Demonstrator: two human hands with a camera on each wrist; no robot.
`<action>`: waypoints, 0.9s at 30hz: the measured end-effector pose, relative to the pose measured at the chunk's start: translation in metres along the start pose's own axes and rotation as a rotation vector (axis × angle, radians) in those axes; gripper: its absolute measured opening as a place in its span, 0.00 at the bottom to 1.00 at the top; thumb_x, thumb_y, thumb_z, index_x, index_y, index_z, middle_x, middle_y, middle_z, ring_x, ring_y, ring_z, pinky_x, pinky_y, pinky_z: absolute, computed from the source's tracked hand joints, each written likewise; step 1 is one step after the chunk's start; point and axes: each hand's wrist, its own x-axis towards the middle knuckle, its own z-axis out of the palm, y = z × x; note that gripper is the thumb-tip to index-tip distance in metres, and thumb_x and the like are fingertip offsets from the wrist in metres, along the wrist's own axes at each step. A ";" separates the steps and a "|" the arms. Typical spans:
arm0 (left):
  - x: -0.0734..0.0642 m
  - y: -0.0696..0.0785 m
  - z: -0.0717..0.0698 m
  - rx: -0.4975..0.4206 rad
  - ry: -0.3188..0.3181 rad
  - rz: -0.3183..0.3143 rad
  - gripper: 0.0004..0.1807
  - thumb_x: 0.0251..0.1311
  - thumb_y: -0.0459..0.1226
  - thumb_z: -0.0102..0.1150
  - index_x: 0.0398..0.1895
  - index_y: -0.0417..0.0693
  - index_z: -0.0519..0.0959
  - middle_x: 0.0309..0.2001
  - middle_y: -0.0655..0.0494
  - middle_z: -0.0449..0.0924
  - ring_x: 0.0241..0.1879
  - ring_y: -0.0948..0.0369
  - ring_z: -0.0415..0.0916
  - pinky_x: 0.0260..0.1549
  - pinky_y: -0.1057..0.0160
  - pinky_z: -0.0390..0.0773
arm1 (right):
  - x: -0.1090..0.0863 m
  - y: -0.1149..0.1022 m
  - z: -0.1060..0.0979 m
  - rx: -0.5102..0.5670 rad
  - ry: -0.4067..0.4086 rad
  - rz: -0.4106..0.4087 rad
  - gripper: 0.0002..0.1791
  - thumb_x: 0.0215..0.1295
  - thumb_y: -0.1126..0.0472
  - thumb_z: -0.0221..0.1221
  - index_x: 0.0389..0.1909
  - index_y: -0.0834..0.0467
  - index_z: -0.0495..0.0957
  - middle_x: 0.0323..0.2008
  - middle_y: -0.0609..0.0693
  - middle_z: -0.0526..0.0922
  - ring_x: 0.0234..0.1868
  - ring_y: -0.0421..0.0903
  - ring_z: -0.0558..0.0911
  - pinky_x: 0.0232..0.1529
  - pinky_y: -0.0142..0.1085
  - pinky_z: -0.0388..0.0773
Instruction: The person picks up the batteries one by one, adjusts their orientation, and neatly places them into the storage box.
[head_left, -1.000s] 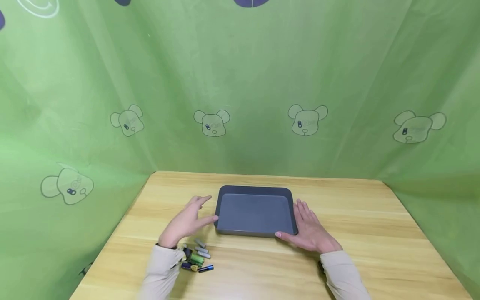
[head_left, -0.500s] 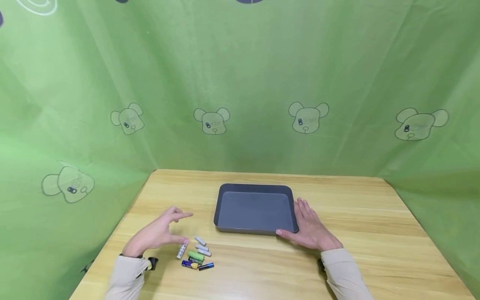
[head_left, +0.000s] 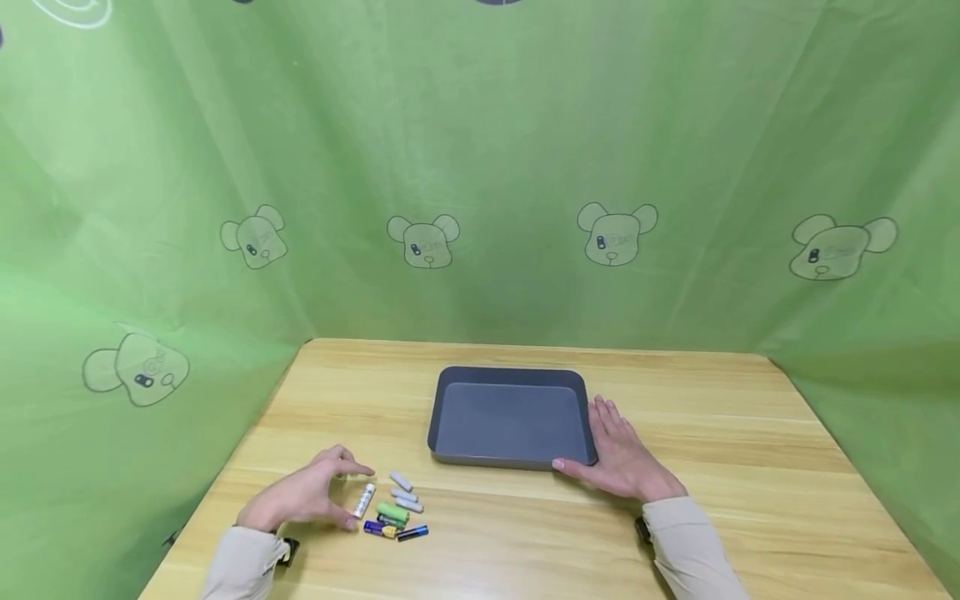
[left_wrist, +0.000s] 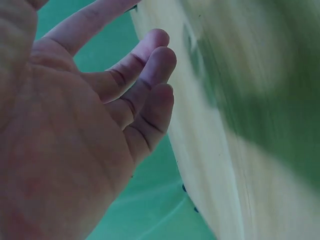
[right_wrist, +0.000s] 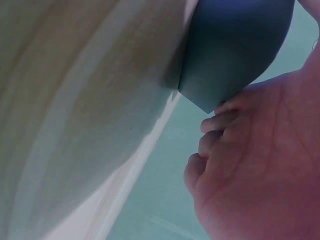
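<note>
A white patterned battery [head_left: 364,501] lies at the left edge of a loose group of batteries on the table. My left hand [head_left: 296,496] is just left of it, thumb and index finger spread on either side; no grip on it shows. In the left wrist view the left hand [left_wrist: 75,120] has its other fingers loosely bent, and no battery is visible there. The dark grey rectangular tray [head_left: 513,425] has nothing in it. Along its right side rests my right hand [head_left: 622,458], fingers straight, thumb at the near right corner. The right wrist view shows the right hand [right_wrist: 255,160] against the tray wall [right_wrist: 225,55].
Grey batteries [head_left: 408,505], a green battery [head_left: 393,512], a purple and yellow battery [head_left: 380,529] and a blue and black battery [head_left: 412,532] lie close together. A wooden table [head_left: 750,467] carries everything. Green curtains [head_left: 517,308] hang behind and at the sides.
My left hand has left the tray's left side, moving left and toward me to the white battery, which has come into sight. The right hand stays at the tray.
</note>
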 end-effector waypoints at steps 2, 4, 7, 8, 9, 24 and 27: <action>0.000 0.000 0.002 0.002 -0.004 0.000 0.40 0.41 0.43 0.82 0.63 0.50 0.81 0.54 0.50 0.73 0.58 0.50 0.69 0.62 0.34 0.76 | 0.000 0.000 0.001 0.004 -0.002 0.002 0.69 0.61 0.24 0.57 0.78 0.76 0.43 0.81 0.73 0.42 0.82 0.71 0.45 0.81 0.66 0.46; 0.001 0.000 0.003 0.001 -0.009 -0.003 0.39 0.41 0.43 0.82 0.62 0.51 0.81 0.53 0.51 0.73 0.57 0.51 0.69 0.62 0.35 0.76 | 0.000 -0.001 0.001 0.005 -0.007 0.005 0.69 0.61 0.24 0.57 0.78 0.76 0.43 0.81 0.73 0.42 0.82 0.71 0.44 0.81 0.66 0.46; 0.000 0.000 0.004 0.010 -0.014 -0.009 0.37 0.40 0.42 0.82 0.60 0.52 0.82 0.52 0.52 0.74 0.56 0.52 0.71 0.61 0.36 0.77 | -0.001 -0.002 0.001 0.003 -0.010 0.009 0.69 0.61 0.24 0.57 0.78 0.75 0.43 0.81 0.73 0.42 0.82 0.71 0.44 0.81 0.65 0.46; 0.000 0.000 0.004 0.017 -0.014 -0.012 0.36 0.40 0.42 0.82 0.60 0.52 0.82 0.52 0.53 0.74 0.55 0.53 0.71 0.61 0.37 0.77 | -0.001 -0.002 0.001 0.001 -0.008 0.006 0.69 0.61 0.24 0.57 0.78 0.76 0.43 0.81 0.73 0.42 0.82 0.71 0.45 0.81 0.65 0.46; 0.000 -0.001 0.004 0.025 -0.012 -0.014 0.36 0.40 0.41 0.82 0.59 0.52 0.83 0.52 0.53 0.75 0.55 0.53 0.71 0.60 0.38 0.78 | -0.001 -0.003 0.000 -0.002 -0.006 0.003 0.69 0.61 0.24 0.57 0.78 0.76 0.43 0.81 0.73 0.43 0.82 0.71 0.45 0.81 0.65 0.46; 0.002 -0.006 0.007 0.076 0.022 0.002 0.32 0.43 0.43 0.81 0.56 0.52 0.83 0.50 0.57 0.76 0.52 0.57 0.73 0.57 0.46 0.81 | -0.001 -0.006 -0.002 -0.009 0.003 0.001 0.68 0.61 0.25 0.58 0.78 0.76 0.44 0.81 0.74 0.45 0.82 0.71 0.47 0.81 0.64 0.48; 0.004 -0.007 0.008 0.069 0.021 0.007 0.32 0.43 0.43 0.81 0.56 0.53 0.83 0.50 0.57 0.76 0.50 0.58 0.73 0.54 0.52 0.82 | -0.002 -0.005 -0.002 -0.010 0.004 0.004 0.68 0.61 0.25 0.58 0.78 0.76 0.44 0.81 0.74 0.44 0.82 0.71 0.47 0.81 0.65 0.48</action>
